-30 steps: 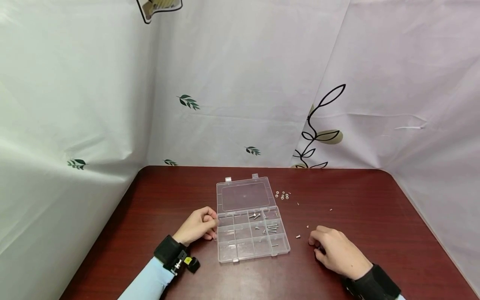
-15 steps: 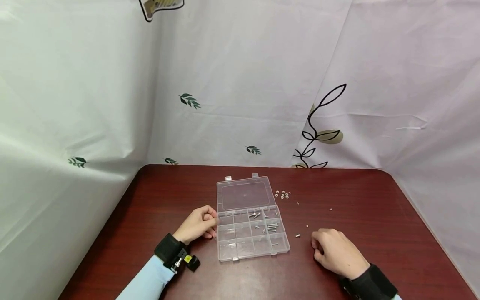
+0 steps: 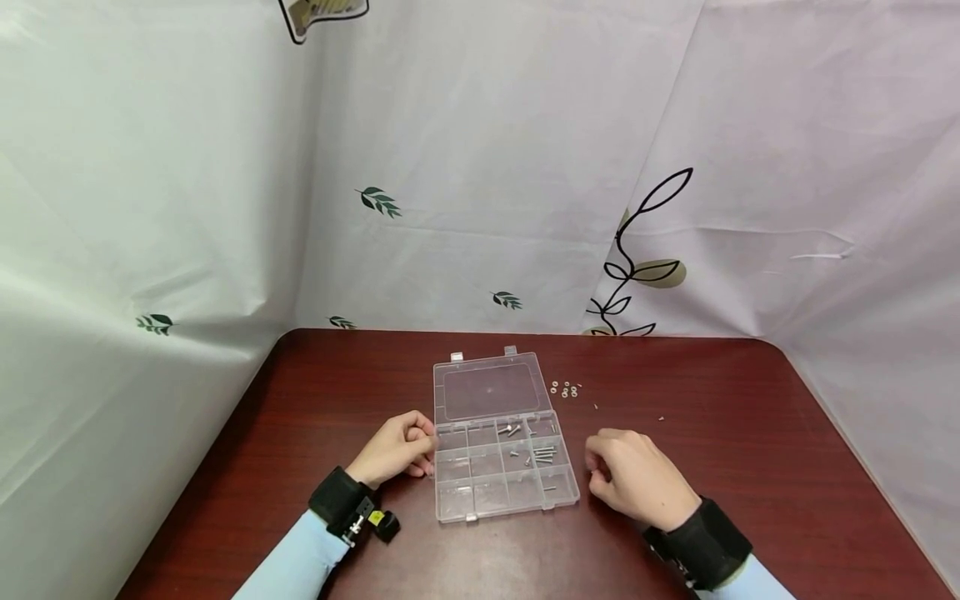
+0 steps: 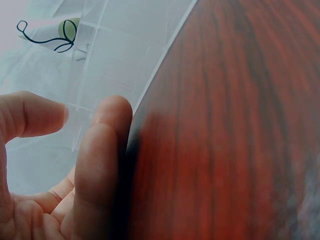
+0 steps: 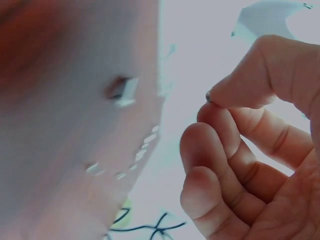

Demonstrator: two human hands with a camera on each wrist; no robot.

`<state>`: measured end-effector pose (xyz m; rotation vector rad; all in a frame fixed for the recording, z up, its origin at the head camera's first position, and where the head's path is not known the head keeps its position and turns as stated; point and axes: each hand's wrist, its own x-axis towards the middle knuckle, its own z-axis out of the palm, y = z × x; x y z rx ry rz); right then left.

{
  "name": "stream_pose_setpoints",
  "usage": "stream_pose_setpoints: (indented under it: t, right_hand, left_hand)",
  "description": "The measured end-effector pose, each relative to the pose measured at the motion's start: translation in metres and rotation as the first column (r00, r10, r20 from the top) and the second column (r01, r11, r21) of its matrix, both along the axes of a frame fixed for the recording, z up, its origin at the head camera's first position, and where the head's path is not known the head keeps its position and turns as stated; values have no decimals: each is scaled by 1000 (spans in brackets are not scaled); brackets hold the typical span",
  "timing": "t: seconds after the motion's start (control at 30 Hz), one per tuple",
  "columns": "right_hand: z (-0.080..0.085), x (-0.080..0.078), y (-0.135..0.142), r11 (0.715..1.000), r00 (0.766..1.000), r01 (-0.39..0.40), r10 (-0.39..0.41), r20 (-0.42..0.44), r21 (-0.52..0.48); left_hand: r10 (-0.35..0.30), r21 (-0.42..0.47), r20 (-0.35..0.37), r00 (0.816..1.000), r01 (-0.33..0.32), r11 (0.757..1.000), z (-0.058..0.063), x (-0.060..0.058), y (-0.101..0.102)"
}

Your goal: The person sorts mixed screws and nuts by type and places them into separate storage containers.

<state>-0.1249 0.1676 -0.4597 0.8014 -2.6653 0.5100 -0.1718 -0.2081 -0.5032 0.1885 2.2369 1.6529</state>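
A clear plastic compartment box [image 3: 491, 492] lies on the table with its lid [image 3: 491, 392] folded back. Several screws [image 3: 543, 455] lie in its middle and right compartments. At the box's left wall, my left hand [image 3: 395, 450] holds the edge between thumb and curled fingers; the left wrist view shows the fingertips [image 4: 112, 112] against the wall. My right hand [image 3: 641, 475] is just right of the box, above the table. In the right wrist view, its thumb and index finger pinch a tiny metal fastener [image 5: 208, 97]; only its end shows.
Several small white washers [image 3: 565, 390] lie beyond the box's right corner. Tiny loose screws [image 3: 662, 418] are scattered on the dark red table [image 3: 750, 433]. A white patterned cloth [image 3: 480, 167] hangs behind and at both sides.
My right hand has lifted and moved left towards the box, now covering the spot where two small pieces lay in view. My left hand and the box stay in place.
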Motion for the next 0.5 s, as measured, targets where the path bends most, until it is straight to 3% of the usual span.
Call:
stream_pose_setpoints:
  t: [0.27,0.5]
  right_hand:
    - [12,-13,-36,990,990,-115,107,-95,-85]
    - [16,-14,-50,973,979,-204,201,-34,-109]
  left_hand:
    - [1,2,-3,1000,-1,1000,0,0,-1]
    - [8,9,-11,1000,-8,1000,2,1,1]
